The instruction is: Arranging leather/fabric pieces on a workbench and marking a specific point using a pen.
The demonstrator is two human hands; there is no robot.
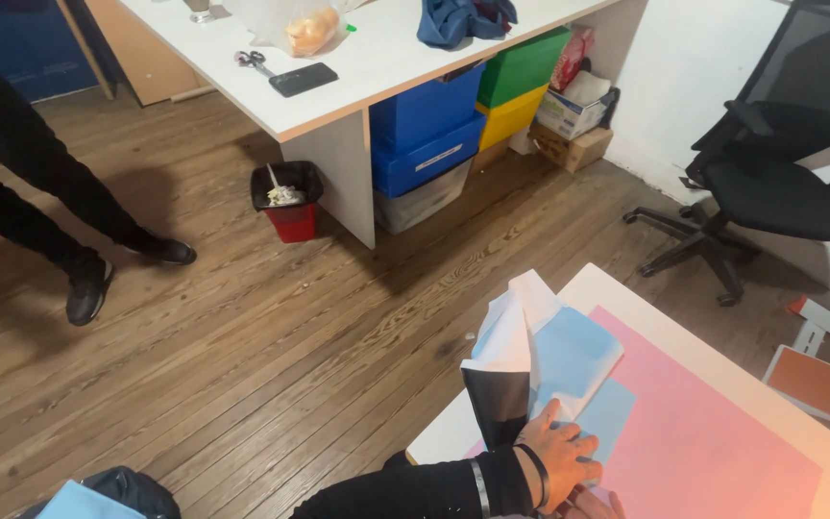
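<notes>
Paper sheets [549, 351], light blue and white, pressed flat at the near worktop's [684, 336] corner.
Left of them a red bin [290, 207] stands on the wooden floor [271, 346]; the left hand [561, 452] lies open on the folded paper, the right hand [596, 504] barely shows, grip unclear; a pink sheet [713, 432] lies right.

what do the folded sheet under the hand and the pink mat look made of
The folded sheet looks like thin paper, pale blue with a white back and matte: it holds sharp creases and stands up. The pink mat seems to be card or a thin matte sheet, lying flat without glare. The left hand presses the paper down.
</notes>
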